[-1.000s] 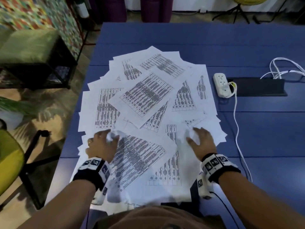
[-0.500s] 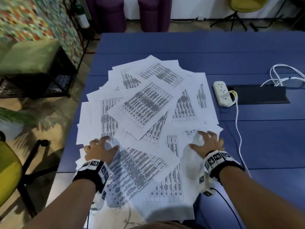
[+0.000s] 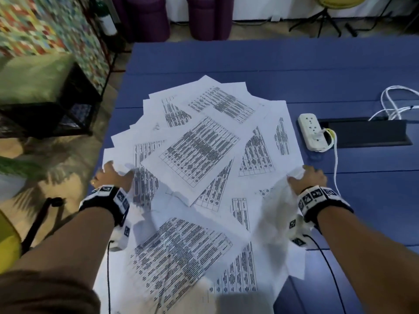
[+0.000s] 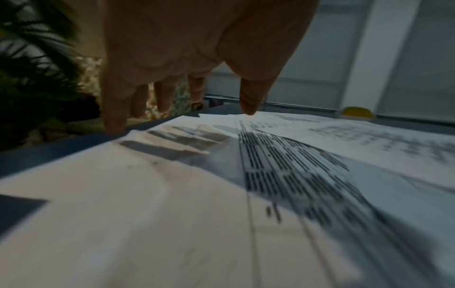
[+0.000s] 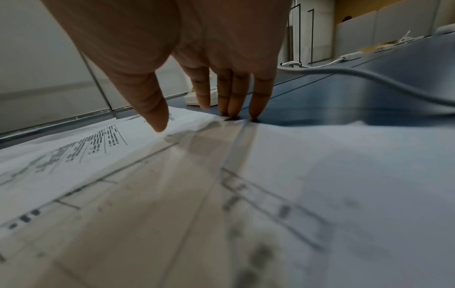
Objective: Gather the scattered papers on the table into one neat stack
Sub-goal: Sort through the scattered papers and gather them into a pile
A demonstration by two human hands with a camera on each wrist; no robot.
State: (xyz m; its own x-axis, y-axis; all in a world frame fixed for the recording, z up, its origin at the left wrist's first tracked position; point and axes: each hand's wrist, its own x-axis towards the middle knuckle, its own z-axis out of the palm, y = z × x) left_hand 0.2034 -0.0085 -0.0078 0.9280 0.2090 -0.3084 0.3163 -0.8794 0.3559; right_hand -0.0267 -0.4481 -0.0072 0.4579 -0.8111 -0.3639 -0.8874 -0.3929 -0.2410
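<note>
Several white printed papers (image 3: 199,155) lie fanned and overlapping on the blue table (image 3: 226,62), from its middle to the near edge. My left hand (image 3: 111,175) is at the pile's left border, close to the table's left edge. In the left wrist view the left hand (image 4: 172,97) points its straight fingers down, and the little fingertip (image 4: 115,124) touches the table beside a sheet's corner. My right hand (image 3: 308,180) is at the pile's right border. In the right wrist view the right hand (image 5: 204,101) has straight fingertips (image 5: 236,113) pressing down where paper meets table. Neither hand grips a sheet.
A white power strip (image 3: 311,132) lies just right of the papers, and its white cable (image 3: 335,168) runs toward me past my right hand. Behind it are a black cable slot (image 3: 367,134) and coiled white wires (image 3: 396,103). A green bench (image 3: 34,80) stands off the table's left side.
Both hands have slid apart, from the inner near part of the pile out to its left and right borders. My view has tipped further down over the papers.
</note>
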